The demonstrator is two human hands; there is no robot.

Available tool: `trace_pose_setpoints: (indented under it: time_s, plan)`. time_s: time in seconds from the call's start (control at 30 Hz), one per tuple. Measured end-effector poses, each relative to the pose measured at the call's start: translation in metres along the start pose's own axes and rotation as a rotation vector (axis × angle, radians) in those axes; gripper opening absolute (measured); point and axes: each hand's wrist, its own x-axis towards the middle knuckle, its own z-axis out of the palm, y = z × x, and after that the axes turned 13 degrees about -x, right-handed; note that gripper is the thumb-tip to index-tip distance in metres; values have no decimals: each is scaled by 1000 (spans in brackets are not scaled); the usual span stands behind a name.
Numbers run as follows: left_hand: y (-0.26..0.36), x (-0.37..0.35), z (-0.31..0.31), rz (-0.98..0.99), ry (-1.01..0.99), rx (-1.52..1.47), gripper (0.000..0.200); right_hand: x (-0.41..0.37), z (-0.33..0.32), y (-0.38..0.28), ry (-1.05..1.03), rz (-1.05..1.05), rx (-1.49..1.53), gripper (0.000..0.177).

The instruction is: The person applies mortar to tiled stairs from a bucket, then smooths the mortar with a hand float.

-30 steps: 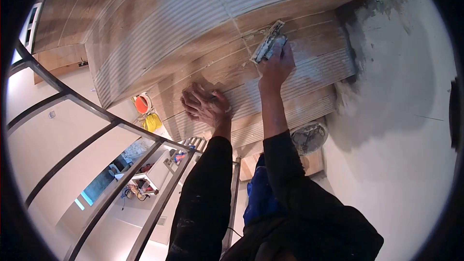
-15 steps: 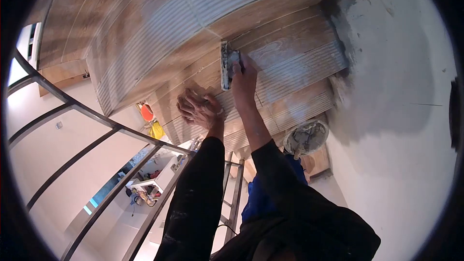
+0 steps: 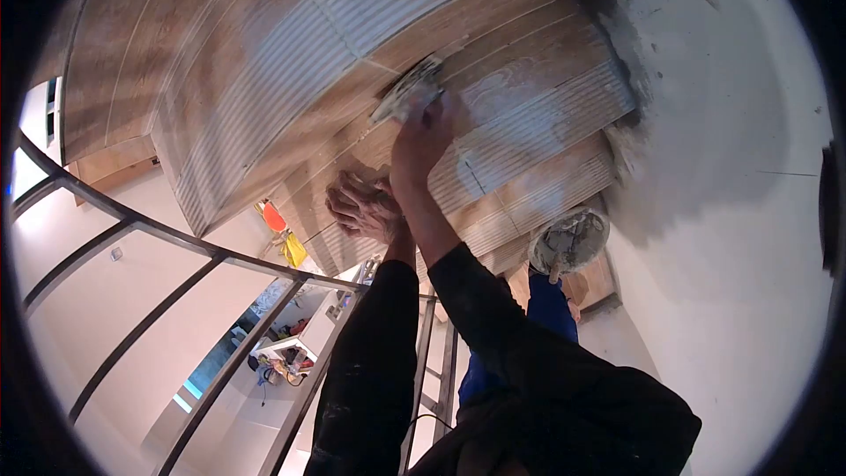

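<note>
My right hand [image 3: 425,143] is closed round the handle of a grout float [image 3: 410,91], smeared with pale paste. The float lies tilted against the corner where the wood-look stair tread [image 3: 529,44] meets the riser above. My left hand [image 3: 363,205] rests on the same tread, fingers spread and holding nothing, just below and left of the right wrist. Whitish residue covers parts of the ribbed step edge [image 3: 551,115].
A bucket of grey mix [image 3: 571,240] stands on a lower step at right, beside the plastered wall [image 3: 723,150]. A curved metal railing [image 3: 167,234] runs along the left, above a drop to a lower floor. An orange and yellow item [image 3: 284,234] lies near the step's left end.
My right hand has moved the float left and slightly up, turning it from upright to slanted along the riser. My left hand stays on the tread. The view has shifted slightly.
</note>
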Motion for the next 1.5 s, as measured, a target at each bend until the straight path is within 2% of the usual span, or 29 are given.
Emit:
trace_pose_setpoints:
  time_s: [0.07,0.13,0.17,0.23,0.3,0.37,0.4,0.5,0.57,0.67,0.73,0.77,0.83,0.87,0.93,1.07,1.17,1.23,1.27,1.33,1.4,1.47,1.5]
  plan:
    - [0,0,-5,-88,-68,-69,73,-26,-14,-1,-75,9,-25,48]
    - [0,-1,-2,-61,-52,-39,72,-32,-37,-10,-291,62,0,45]
    - [-2,-1,0,-30,-38,-5,72,-21,-46,-11,-291,60,1,45]
    - [8,0,-6,-37,-52,14,72,15,-70,-9,-105,-269,-222,44]
    - [13,0,-14,-56,-75,38,73,64,-86,-19,-77,-134,-74,44]
    - [12,0,-12,8,-40,7,68,101,-87,-32,8,-316,-294,36]
    - [12,0,-10,4,-43,7,68,104,-81,-32,6,-316,-298,36]
    - [7,-1,-8,-20,-56,25,72,92,-65,-32,26,-358,-395,36]
    - [8,-1,-7,-16,-58,32,71,67,-59,-36,-76,-292,-458,41]
    - [6,-1,-5,8,-19,-21,70,28,-36,-17,-55,-297,-446,45]
    - [6,-2,-5,8,-14,-12,70,8,-27,3,102,-444,-591,46]
    - [6,-2,-4,-2,-12,-3,70,4,-30,6,106,-441,-583,46]
    - [8,-2,-6,7,-8,-6,70,-5,-42,-6,-152,-236,-419,44]
    - [9,-1,-6,10,-7,-14,71,-5,-49,-12,-150,-233,-416,44]
    - [7,0,-3,0,-16,-7,72,2,-65,-34,-274,-92,-151,45]
    - [6,0,-3,-18,-16,-27,74,33,-42,-20,-136,-75,-44,43]
    - [1,0,-2,-51,-51,-54,73,8,18,11,127,-183,-190,39]
    - [2,2,0,-37,-31,-50,72,-34,13,32,18,-307,-434,42]
    - [0,-1,-3,-27,-23,-35,70,-50,-1,30,17,-302,-436,42]
    - [0,-3,-2,-8,3,-21,68,-59,-22,21,-370,-51,-266,45]
    - [1,-2,0,4,32,-5,66,-33,-40,18,-185,-176,-406,45]
    - [7,1,-5,-9,-6,4,69,14,-77,-46,-258,-99,-265,49]
    - [10,1,-10,-16,-49,11,72,49,-87,-36,-173,-169,-255,47]
